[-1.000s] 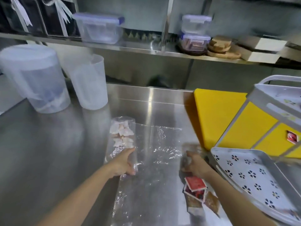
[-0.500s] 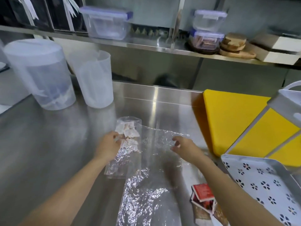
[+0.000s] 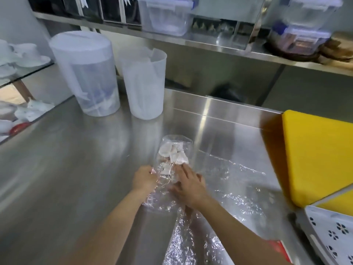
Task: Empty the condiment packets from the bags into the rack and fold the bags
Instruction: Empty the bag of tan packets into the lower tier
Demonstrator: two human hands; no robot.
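A small clear bag of white condiment packets (image 3: 174, 152) lies on the steel counter (image 3: 76, 169). My left hand (image 3: 144, 178) holds the bag's left edge with curled fingers. My right hand (image 3: 189, 186) lies on the near part of the same bag with its fingers stretched out flat. A larger empty clear bag (image 3: 235, 190) is spread flat to the right and runs toward me under my right arm. A red packet (image 3: 281, 248) shows beside my right forearm. One corner of the white rack tray (image 3: 336, 234), with its flower-shaped holes, is at the lower right.
A yellow cutting board (image 3: 317, 155) lies at the right, partly under the rack. Two translucent plastic jugs (image 3: 86, 73) (image 3: 144, 83) stand at the back left of the counter. A steel shelf (image 3: 210, 43) above carries lidded plastic boxes.
My right hand has come left, off the empty bag and onto the bag of white packets. My left hand has stayed at that bag's left edge. The view has swung left.
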